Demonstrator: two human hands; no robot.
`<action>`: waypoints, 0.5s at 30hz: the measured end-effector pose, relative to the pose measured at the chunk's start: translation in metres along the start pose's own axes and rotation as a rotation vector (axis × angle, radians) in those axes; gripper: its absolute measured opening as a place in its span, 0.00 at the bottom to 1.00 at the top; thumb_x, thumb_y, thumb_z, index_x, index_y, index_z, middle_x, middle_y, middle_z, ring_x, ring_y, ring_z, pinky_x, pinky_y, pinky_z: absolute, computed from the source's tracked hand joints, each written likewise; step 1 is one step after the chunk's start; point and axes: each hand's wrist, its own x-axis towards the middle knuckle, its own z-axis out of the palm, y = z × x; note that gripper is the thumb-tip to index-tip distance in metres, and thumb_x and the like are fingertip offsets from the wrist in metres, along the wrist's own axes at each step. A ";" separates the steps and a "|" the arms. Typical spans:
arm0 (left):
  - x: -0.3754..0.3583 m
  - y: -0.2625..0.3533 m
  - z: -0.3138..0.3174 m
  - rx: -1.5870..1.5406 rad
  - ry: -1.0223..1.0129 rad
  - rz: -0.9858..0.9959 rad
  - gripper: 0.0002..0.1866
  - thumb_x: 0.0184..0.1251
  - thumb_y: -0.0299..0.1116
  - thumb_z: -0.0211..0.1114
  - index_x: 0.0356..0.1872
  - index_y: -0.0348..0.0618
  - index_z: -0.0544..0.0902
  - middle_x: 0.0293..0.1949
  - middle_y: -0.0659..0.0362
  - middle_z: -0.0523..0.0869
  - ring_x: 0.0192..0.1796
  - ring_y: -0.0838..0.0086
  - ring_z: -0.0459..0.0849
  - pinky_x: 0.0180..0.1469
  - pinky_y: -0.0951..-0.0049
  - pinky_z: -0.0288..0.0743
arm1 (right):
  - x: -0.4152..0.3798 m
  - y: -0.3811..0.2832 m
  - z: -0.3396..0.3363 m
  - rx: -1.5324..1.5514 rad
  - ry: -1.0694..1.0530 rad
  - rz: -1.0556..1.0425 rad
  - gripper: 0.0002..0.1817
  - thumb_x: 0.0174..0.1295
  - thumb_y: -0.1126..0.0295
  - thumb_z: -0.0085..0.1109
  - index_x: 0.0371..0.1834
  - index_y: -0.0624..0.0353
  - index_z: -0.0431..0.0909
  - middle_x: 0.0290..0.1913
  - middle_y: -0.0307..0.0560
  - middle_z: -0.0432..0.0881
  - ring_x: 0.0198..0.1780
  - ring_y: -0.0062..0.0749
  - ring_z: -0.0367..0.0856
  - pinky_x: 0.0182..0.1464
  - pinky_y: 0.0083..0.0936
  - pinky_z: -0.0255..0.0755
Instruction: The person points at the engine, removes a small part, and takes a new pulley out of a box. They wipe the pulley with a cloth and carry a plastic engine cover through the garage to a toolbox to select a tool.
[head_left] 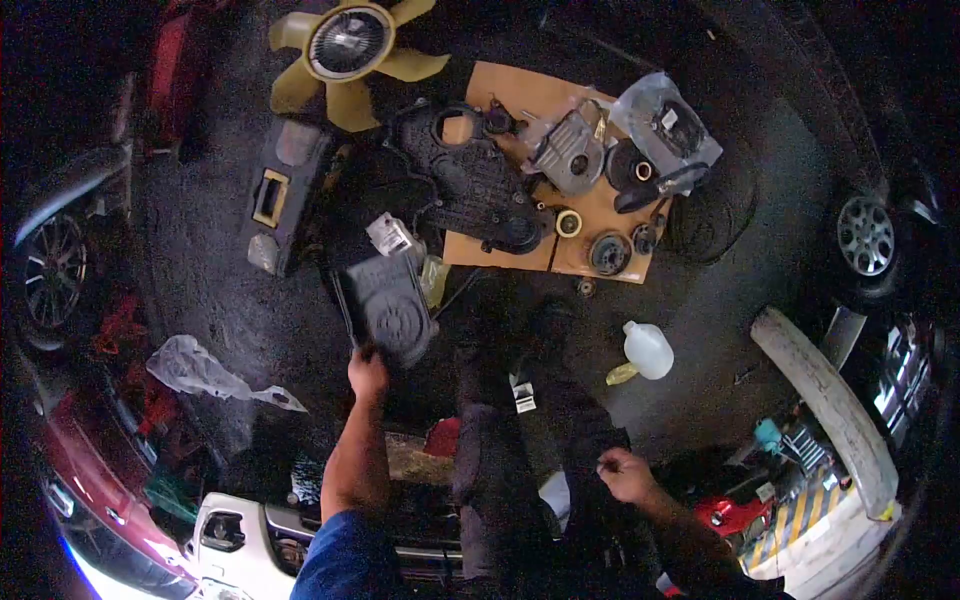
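Observation:
My left hand (368,374) is closed on the lower edge of a dark grey cover (388,308) with a round raised centre. A box with a white label (391,236) and a yellowish clear bag (434,281) lie against that cover's upper end. Beside my right knee, my right hand (626,476) has its fingers curled together. A small dark spot shows at its fingertips, too small to name. Beyond the grey cover lies a large black timing cover (470,180), partly on a cardboard sheet (490,255).
The cardboard bears a metal pump housing (568,152), a bagged part (668,120) and a pulley (609,253). A yellow fan (420,66), toolbox (287,200), white jug (649,350) and plastic bag (200,368) are on the floor. A worn pale bumper (825,405) lies right.

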 end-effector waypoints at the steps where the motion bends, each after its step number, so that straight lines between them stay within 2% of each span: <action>1: -0.017 -0.014 -0.011 0.050 -0.022 0.055 0.18 0.58 0.27 0.57 0.50 0.36 0.79 0.46 0.47 0.84 0.50 0.59 0.82 0.53 0.66 0.73 | -0.001 -0.003 -0.001 -0.014 -0.012 -0.009 0.08 0.58 0.72 0.60 0.39 0.61 0.76 0.33 0.43 0.80 0.36 0.21 0.78 0.40 0.22 0.72; 2: -0.032 -0.027 -0.019 -0.092 -0.053 -0.114 0.18 0.58 0.27 0.57 0.50 0.36 0.79 0.46 0.47 0.84 0.51 0.59 0.82 0.53 0.65 0.73 | 0.000 -0.003 -0.001 -0.024 -0.013 -0.018 0.08 0.58 0.72 0.60 0.39 0.61 0.76 0.33 0.43 0.80 0.36 0.21 0.78 0.40 0.22 0.72; 3: -0.047 -0.039 -0.025 -0.103 -0.045 -0.115 0.18 0.58 0.27 0.57 0.50 0.36 0.79 0.46 0.47 0.84 0.51 0.59 0.82 0.53 0.65 0.73 | 0.001 0.004 0.001 0.009 -0.015 -0.059 0.08 0.58 0.72 0.60 0.39 0.61 0.77 0.33 0.44 0.80 0.36 0.23 0.78 0.40 0.23 0.73; 5: -0.074 -0.059 -0.034 0.044 -0.050 0.055 0.19 0.56 0.25 0.58 0.51 0.36 0.79 0.45 0.47 0.85 0.50 0.59 0.83 0.53 0.65 0.73 | 0.002 0.002 -0.001 0.033 -0.020 -0.110 0.08 0.59 0.71 0.60 0.39 0.61 0.77 0.34 0.46 0.81 0.36 0.25 0.79 0.40 0.24 0.73; 7: -0.099 -0.064 -0.034 0.023 -0.008 0.031 0.19 0.56 0.25 0.58 0.51 0.37 0.79 0.45 0.47 0.85 0.50 0.59 0.83 0.53 0.66 0.73 | 0.003 -0.015 -0.007 -0.096 -0.087 0.041 0.07 0.59 0.70 0.59 0.37 0.60 0.78 0.34 0.47 0.81 0.36 0.26 0.80 0.40 0.24 0.73; 9: -0.114 -0.067 -0.034 0.006 0.029 0.006 0.19 0.55 0.25 0.58 0.51 0.37 0.79 0.46 0.47 0.84 0.50 0.58 0.83 0.54 0.66 0.73 | 0.002 -0.029 -0.008 -0.081 -0.076 0.092 0.06 0.59 0.70 0.58 0.37 0.60 0.78 0.34 0.47 0.81 0.37 0.26 0.80 0.40 0.24 0.73; 10: -0.120 -0.067 -0.035 0.026 -0.037 -0.041 0.20 0.55 0.25 0.58 0.51 0.37 0.78 0.47 0.47 0.84 0.51 0.58 0.83 0.55 0.66 0.73 | 0.001 -0.034 -0.010 -0.060 -0.062 0.144 0.06 0.59 0.71 0.58 0.36 0.60 0.78 0.34 0.47 0.81 0.38 0.26 0.81 0.40 0.25 0.73; 12: -0.133 -0.054 -0.035 0.042 -0.106 -0.127 0.20 0.54 0.26 0.59 0.51 0.35 0.78 0.49 0.47 0.83 0.53 0.59 0.82 0.56 0.67 0.72 | -0.001 -0.045 -0.015 -0.032 -0.079 0.084 0.06 0.59 0.71 0.58 0.37 0.60 0.78 0.34 0.46 0.81 0.38 0.25 0.80 0.41 0.24 0.73; 13: -0.131 -0.075 -0.024 0.037 -0.103 -0.125 0.20 0.54 0.26 0.59 0.51 0.35 0.78 0.49 0.47 0.83 0.53 0.59 0.82 0.56 0.67 0.72 | -0.005 -0.047 -0.017 0.001 -0.095 0.030 0.06 0.60 0.72 0.57 0.37 0.60 0.78 0.34 0.45 0.81 0.38 0.25 0.80 0.41 0.24 0.73; 14: -0.123 -0.111 -0.003 -0.116 -0.060 -0.172 0.20 0.54 0.26 0.59 0.51 0.35 0.78 0.49 0.47 0.83 0.53 0.60 0.82 0.56 0.66 0.73 | -0.004 -0.043 -0.014 -0.003 -0.092 0.026 0.06 0.60 0.72 0.57 0.37 0.60 0.78 0.34 0.45 0.81 0.38 0.25 0.80 0.41 0.24 0.73; 15: -0.121 -0.130 0.008 -0.269 -0.017 -0.219 0.20 0.54 0.26 0.59 0.51 0.35 0.78 0.48 0.47 0.84 0.52 0.60 0.82 0.56 0.66 0.73 | -0.001 -0.034 -0.008 0.114 -0.127 0.099 0.06 0.60 0.72 0.57 0.38 0.60 0.78 0.34 0.43 0.82 0.38 0.24 0.79 0.41 0.25 0.73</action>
